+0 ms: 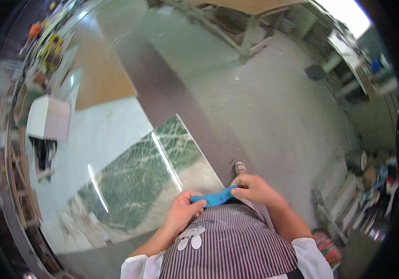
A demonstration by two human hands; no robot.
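A short blue strip (217, 199) with dark markings is stretched between my two hands, close in front of my striped apron (229, 237). My left hand (185, 209) pinches its left end between thumb and fingers. At the other end, my right hand (254, 189) grips it, a little higher, so the strip slopes up to the right and curves slightly. What the strip is made of, I cannot tell. Below my right hand shows a pale, narrow edge whose kind is unclear. Just left of my hands lies a glossy green-and-white marbled slab (146, 162) on a worktable.
A brown board (102, 69) lies farther along the pale worktable (106, 123). A white box-like piece (48, 118) stands at its left side. Another wooden table (246, 7) is at the far end. Piled odds and ends (378, 181) and slats (348, 200) are on the right.
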